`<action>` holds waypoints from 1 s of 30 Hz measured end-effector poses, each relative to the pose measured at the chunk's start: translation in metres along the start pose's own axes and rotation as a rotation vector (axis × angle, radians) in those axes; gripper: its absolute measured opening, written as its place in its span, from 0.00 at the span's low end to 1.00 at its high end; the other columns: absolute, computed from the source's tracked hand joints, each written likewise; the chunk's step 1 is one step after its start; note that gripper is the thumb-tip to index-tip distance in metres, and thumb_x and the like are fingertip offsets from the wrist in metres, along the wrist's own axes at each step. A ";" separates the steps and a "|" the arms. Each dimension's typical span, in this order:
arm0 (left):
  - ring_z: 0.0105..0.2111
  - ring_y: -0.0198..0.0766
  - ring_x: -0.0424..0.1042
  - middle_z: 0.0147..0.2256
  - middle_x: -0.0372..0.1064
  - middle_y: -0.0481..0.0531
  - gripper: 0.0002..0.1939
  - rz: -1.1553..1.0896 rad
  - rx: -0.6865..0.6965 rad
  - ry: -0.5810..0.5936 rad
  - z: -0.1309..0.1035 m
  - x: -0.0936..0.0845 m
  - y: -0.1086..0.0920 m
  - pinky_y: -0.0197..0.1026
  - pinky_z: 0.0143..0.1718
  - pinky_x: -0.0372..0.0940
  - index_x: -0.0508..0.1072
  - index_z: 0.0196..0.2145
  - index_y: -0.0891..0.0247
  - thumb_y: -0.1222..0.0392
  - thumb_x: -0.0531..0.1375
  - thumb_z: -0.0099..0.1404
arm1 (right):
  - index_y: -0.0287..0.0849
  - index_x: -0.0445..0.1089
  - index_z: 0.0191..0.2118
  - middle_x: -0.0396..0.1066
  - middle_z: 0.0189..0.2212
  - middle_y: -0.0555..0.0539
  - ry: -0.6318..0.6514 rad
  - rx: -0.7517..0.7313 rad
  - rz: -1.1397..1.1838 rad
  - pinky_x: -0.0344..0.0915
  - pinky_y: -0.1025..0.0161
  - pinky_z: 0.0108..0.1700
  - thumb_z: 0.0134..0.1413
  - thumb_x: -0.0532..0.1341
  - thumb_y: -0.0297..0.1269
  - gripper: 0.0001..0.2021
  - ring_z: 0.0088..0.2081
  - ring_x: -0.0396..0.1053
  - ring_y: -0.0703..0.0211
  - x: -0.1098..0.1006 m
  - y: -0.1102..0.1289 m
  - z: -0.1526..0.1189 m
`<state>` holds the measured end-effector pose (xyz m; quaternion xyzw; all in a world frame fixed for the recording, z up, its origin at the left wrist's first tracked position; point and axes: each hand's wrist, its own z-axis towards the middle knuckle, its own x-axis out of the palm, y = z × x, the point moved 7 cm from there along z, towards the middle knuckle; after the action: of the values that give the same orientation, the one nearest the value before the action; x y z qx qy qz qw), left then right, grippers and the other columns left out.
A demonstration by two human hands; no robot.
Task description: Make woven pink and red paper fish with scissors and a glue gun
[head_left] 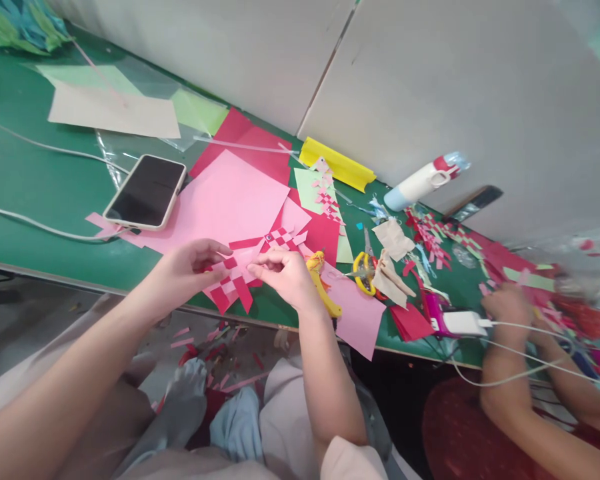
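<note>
A small woven piece of red and pink paper strips (235, 279) lies at the front edge of the green table, its loose strip ends pointing towards me. My left hand (193, 270) holds its left side, with the thumb on top and the fingers curled. At its right, my right hand (283, 272) pinches the weave between thumb and fingertips, partly covering it. Just behind my fingers rests a finished-looking woven paper fish (281, 237) in red and pink. A yellow-handled tool (324, 283), whose exact kind I cannot make out, lies right of my right hand.
Pink sheets (225, 193) and a phone (147, 190) with cables lie left. Rightward are yellow-handled scissors (364, 272), a white bottle (423, 181), a charger (463, 323) and more woven fish (325, 193). A co-worker's hands (510, 307) are at far right. Paper scraps litter the floor.
</note>
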<state>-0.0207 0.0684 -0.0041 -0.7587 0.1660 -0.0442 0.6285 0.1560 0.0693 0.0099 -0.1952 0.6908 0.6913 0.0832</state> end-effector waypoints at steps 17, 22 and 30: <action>0.33 0.35 0.73 0.34 0.74 0.51 0.18 -0.139 -0.003 -0.131 0.004 -0.015 0.004 0.37 0.35 0.69 0.73 0.39 0.64 0.54 0.68 0.52 | 0.44 0.79 0.33 0.74 0.29 0.50 0.323 -0.010 -0.090 0.63 0.66 0.30 0.48 0.68 0.34 0.05 0.28 0.68 0.65 -0.016 0.022 -0.041; 0.32 0.34 0.72 0.34 0.73 0.51 0.15 -0.102 0.030 -0.087 0.002 -0.005 -0.002 0.37 0.34 0.68 0.73 0.38 0.64 0.55 0.67 0.54 | 0.45 0.79 0.32 0.74 0.28 0.52 0.185 -0.082 -0.335 0.62 0.67 0.33 0.52 0.65 0.32 0.04 0.30 0.68 0.65 -0.001 0.036 -0.040; 0.33 0.37 0.72 0.35 0.73 0.53 0.15 0.039 0.089 -0.014 -0.002 0.009 -0.012 0.41 0.36 0.69 0.73 0.38 0.65 0.54 0.64 0.56 | 0.44 0.79 0.37 0.78 0.34 0.47 -0.141 -0.120 -0.305 0.68 0.63 0.36 0.56 0.63 0.36 0.07 0.30 0.71 0.61 -0.001 0.027 -0.025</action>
<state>-0.0104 0.0653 0.0069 -0.7269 0.1742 -0.0340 0.6634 0.1503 0.0436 0.0359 -0.2533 0.6032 0.7225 0.2234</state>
